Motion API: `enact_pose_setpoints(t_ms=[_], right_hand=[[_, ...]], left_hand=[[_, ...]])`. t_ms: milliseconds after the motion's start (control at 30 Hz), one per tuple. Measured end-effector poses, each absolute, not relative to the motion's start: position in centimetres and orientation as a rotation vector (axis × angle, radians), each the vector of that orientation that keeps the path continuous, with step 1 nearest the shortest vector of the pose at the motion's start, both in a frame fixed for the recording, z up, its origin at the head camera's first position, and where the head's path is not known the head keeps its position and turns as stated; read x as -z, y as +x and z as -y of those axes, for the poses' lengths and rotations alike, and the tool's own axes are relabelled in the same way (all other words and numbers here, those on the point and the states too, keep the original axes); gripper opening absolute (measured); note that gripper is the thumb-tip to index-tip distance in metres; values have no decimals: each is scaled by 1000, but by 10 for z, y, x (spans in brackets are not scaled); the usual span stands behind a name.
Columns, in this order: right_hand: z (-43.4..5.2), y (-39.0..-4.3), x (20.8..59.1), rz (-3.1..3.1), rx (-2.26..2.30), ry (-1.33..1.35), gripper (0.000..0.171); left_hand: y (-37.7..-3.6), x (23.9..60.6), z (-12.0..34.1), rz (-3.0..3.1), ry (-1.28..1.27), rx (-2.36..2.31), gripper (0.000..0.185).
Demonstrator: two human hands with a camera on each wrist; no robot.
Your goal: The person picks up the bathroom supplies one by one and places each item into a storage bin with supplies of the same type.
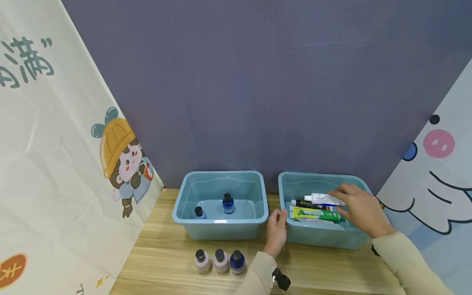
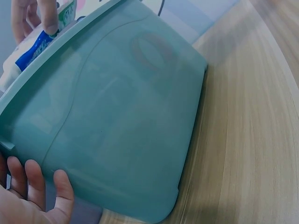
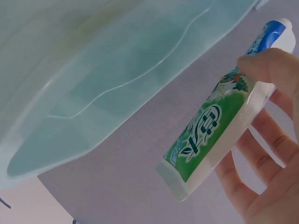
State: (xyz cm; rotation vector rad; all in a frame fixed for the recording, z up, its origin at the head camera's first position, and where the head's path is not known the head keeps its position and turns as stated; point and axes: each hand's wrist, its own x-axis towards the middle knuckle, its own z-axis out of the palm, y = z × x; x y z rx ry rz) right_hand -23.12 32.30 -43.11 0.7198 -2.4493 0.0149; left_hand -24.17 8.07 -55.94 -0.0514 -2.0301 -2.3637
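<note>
My right hand (image 1: 359,207) grips a white toothpaste tube (image 3: 212,126) with a green and blue label, thumb on one face and fingers behind. In the head view this tube (image 1: 326,199) hangs over the right teal bin (image 1: 317,235), its cap end pointing left. Below it in the bin lie a black tube (image 1: 311,204), a green and yellow toothpaste tube (image 1: 318,214) and a paler one partly covered. My left hand (image 1: 276,231) holds the bin's front left corner, thumb at the rim; its fingertips (image 2: 63,179) show against the outer wall in the left wrist view.
A second teal bin (image 1: 221,232) on the left holds two dark-capped bottles, one blue (image 1: 228,204), one pale (image 1: 200,213). In front stand two pale bottles (image 1: 202,262) and a dark blue one (image 1: 237,263) on the wooden table (image 1: 162,254). A grey backdrop (image 1: 236,94) rises behind.
</note>
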Motion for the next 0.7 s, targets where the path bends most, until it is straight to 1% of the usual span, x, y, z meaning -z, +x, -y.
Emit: enact_pose_setpoints(t_ms=[267,700], right_hand=[[-323,-241,432,2495,33,745,50],[-322,-253,431,2606,48,728,57]], left_hand=[[-242,560,-82,2024,-40,2367,41],[-241,559,-82,2050,-34,2342,39]])
